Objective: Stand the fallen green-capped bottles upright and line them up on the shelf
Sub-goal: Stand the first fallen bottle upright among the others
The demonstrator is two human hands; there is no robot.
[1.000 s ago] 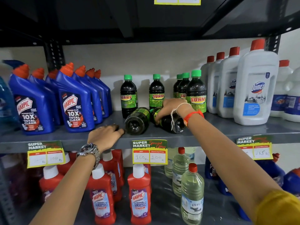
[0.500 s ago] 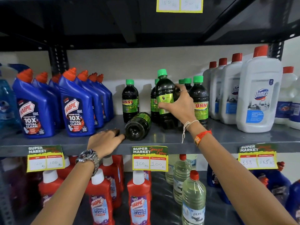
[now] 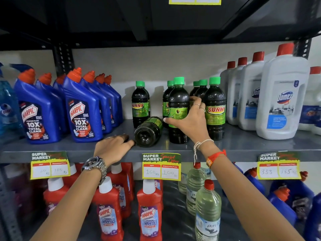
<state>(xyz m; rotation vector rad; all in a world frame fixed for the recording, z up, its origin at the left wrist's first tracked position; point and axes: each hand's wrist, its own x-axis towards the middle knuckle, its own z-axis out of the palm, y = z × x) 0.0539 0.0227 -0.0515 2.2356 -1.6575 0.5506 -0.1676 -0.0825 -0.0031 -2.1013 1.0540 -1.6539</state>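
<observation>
My right hand (image 3: pixel 192 119) grips a dark green-capped bottle (image 3: pixel 178 101) that stands upright on the grey shelf (image 3: pixel 243 146), in front of another upright one. One fallen green-capped bottle (image 3: pixel 149 132) lies on its side with its base toward me, just left of the held bottle. My left hand (image 3: pixel 112 147) rests on the shelf's front edge, fingertips touching or nearly touching the fallen bottle's base. More upright green-capped bottles stand behind: one at the left (image 3: pixel 140 103) and a row at the right (image 3: pixel 215 105).
Blue Harpic bottles (image 3: pixel 81 108) crowd the shelf's left, white Domex bottles (image 3: pixel 281 101) the right. A dark shelf hangs overhead. Price tags (image 3: pixel 161 166) hang on the front edge. Red Harpic bottles (image 3: pixel 150 211) and clear bottles (image 3: pixel 207 211) fill the shelf below.
My right hand lifted one fallen bottle, turned it upright and set it down on the shelf. The left hand stayed by the other fallen bottle.
</observation>
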